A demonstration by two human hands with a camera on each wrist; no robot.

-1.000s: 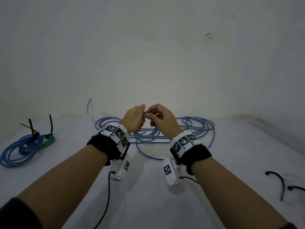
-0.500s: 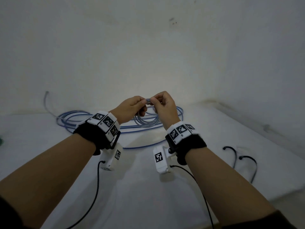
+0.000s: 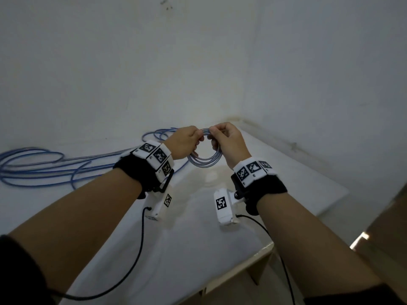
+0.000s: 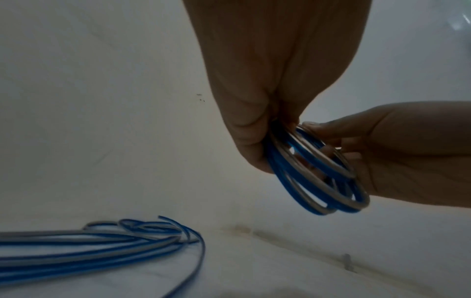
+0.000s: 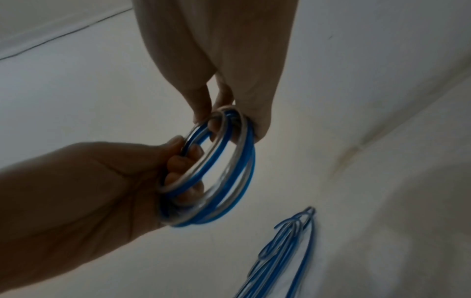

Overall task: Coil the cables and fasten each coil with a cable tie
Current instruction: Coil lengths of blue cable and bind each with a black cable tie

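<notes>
A small coil of blue and grey cable point(image 3: 204, 160) point(image 4: 318, 181) point(image 5: 219, 177) hangs in the air above the white table point(image 3: 198, 249). My left hand point(image 3: 187, 143) point(image 4: 270, 129) grips its left side with curled fingers. My right hand point(image 3: 224, 139) point(image 5: 224, 113) pinches its top right between thumb and fingers. In the left wrist view the right hand point(image 4: 382, 153) holds the coil's far side; in the right wrist view the left hand point(image 5: 114, 177) has fingers through the loop. No cable tie shows in any view.
Loose loops of the same blue cable point(image 3: 44, 166) point(image 4: 102, 248) point(image 5: 285, 252) trail over the table's left part towards the wall. The table's right edge point(image 3: 330, 205) and front corner drop off to a floor on the right.
The head view has swung right and down. The tied blue coil at the far left and the black ties at the right have left the view. Both hands still hold the small coil.
</notes>
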